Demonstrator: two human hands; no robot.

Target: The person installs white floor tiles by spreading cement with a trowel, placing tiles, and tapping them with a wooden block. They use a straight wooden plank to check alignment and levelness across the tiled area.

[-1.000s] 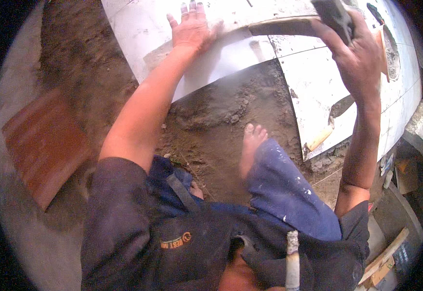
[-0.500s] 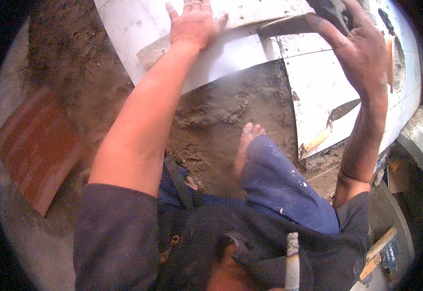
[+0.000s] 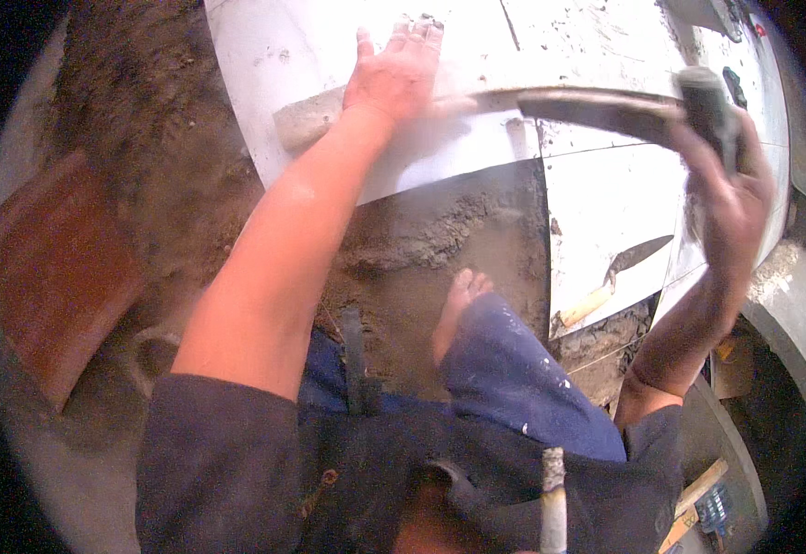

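My left hand point(image 3: 393, 78) lies flat with fingers spread on a white tile point(image 3: 440, 159), its heel over a long straight bar point(image 3: 303, 120). The bar runs across the tiles toward the right; my wrist hides part of it. My right hand point(image 3: 735, 198), blurred by motion, is closed around a dark, blunt-ended tool point(image 3: 706, 106) that looks like a mallet. This tool is at the bar's right end; whether they touch I cannot tell. Nearer to me, a pointed trowel point(image 3: 590, 307) with a wooden handle rests on another tile.
Bare, uneven mortar or soil point(image 3: 403, 245) borders the tiles in front of me, with my bare foot point(image 3: 463, 300) on it. A reddish-brown panel point(image 3: 61, 277) lies at the left. Curved grey pieces point(image 3: 726, 443) are at the lower right. A cigarette point(image 3: 553, 503) shows at the bottom.
My right hand has moved right and nearer to me, turning the dark tool more upright. My left hand stays flat on the tile. The whole view has shifted slightly.
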